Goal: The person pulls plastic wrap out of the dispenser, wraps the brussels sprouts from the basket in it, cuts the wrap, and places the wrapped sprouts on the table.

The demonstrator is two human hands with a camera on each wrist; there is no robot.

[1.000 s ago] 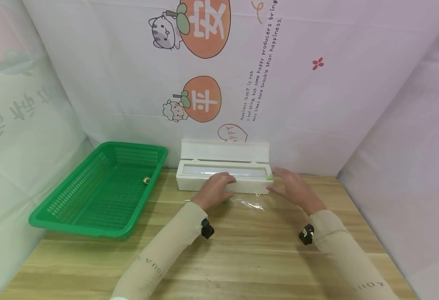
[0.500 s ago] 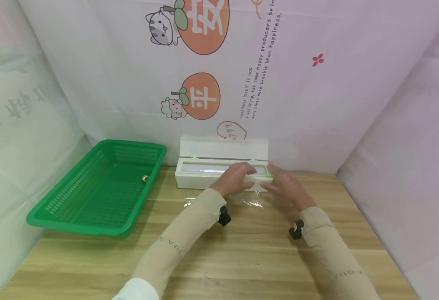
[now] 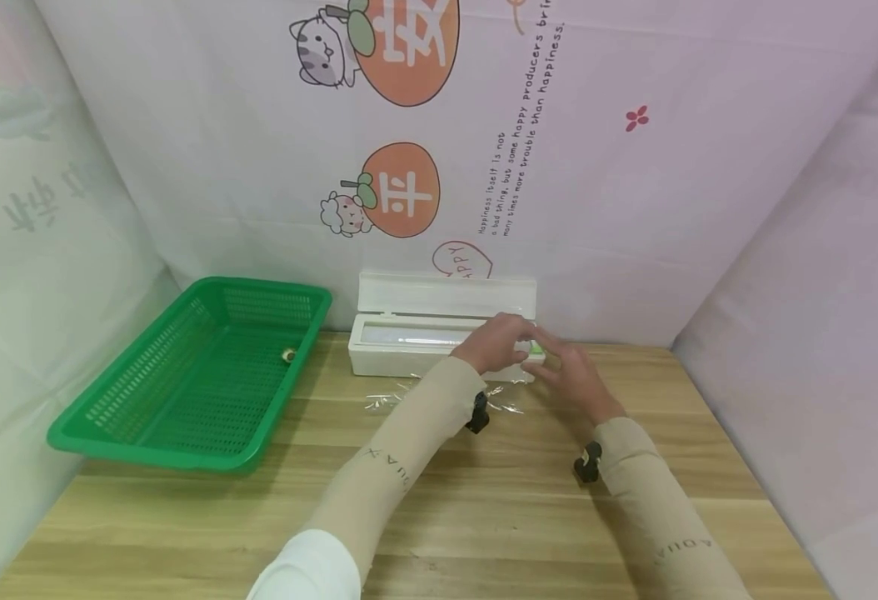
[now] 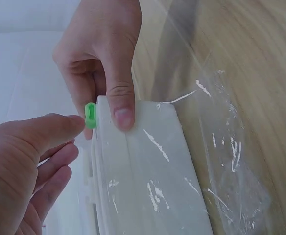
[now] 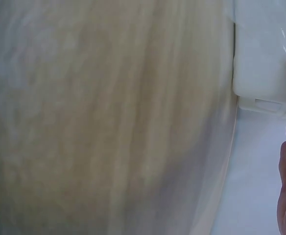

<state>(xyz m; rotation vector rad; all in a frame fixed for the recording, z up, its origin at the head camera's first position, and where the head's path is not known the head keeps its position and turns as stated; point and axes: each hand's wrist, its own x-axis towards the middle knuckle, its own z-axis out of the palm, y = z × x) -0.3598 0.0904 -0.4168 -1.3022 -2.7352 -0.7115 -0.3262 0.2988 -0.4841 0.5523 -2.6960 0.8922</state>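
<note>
Fingers of the right hand (image 3: 577, 379) grip one end of the white box (image 3: 390, 362), thumb on its front, the others partly hidden behind. The left hand's (image 3: 495, 342) are loosely bent, one tip at the green slider (image 4: 90, 116); whether it touches I cannot tell. The box stands at the back of the desk (image 3: 484, 533), long axis running left to right, lid (image 3: 446, 293) raised behind, right end partly covered by the hands. Clear film (image 4: 236, 161) spreads before it, its edges hard to trace. The right wrist view cuts off most of the right hand.
</note>
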